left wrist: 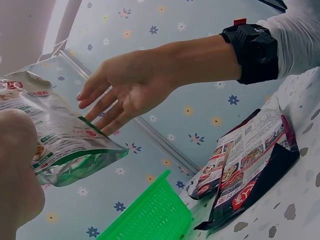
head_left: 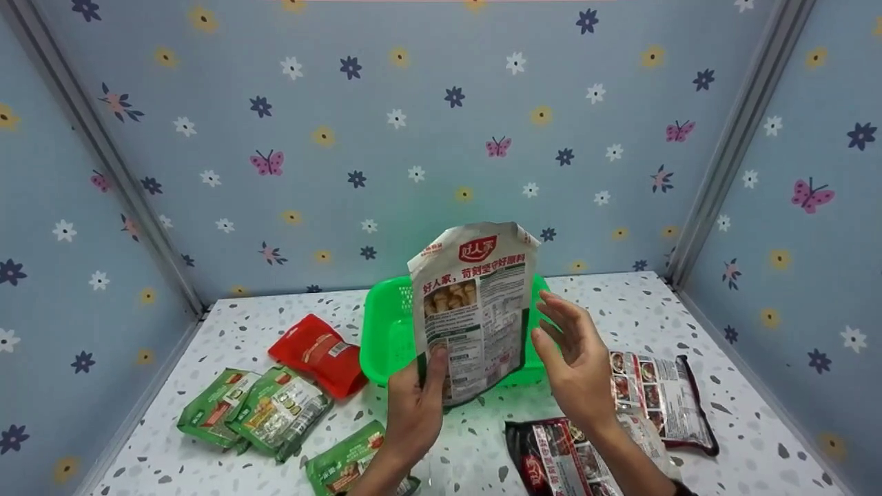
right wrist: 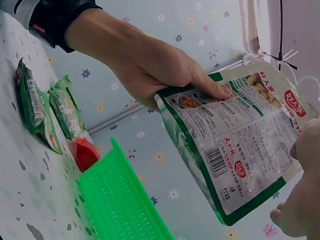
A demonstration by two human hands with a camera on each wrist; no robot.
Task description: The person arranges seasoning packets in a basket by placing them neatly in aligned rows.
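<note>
My left hand (head_left: 417, 406) grips a white and green food pouch (head_left: 475, 310) by its lower left side, thumb across the printed face. The pouch is held upright above the table, in front of a green plastic basket (head_left: 386, 337). In the right wrist view, the pouch (right wrist: 235, 145) shows a barcode and a green border along its bottom. Beside the pouch's right edge is my right hand (head_left: 575, 365), fingers extended and loosely bent, holding nothing. The left wrist view shows this right hand (left wrist: 130, 90) with fingers spread close to the pouch; whether they touch it I cannot tell.
On the left of the speckled table (head_left: 227, 324) lie a red pouch (head_left: 324, 355) and several green packets (head_left: 282, 410). Dark-edged printed packets (head_left: 661, 399) lie on the right. A flowered wall (head_left: 441, 138) stands behind the basket, with side walls at left and right.
</note>
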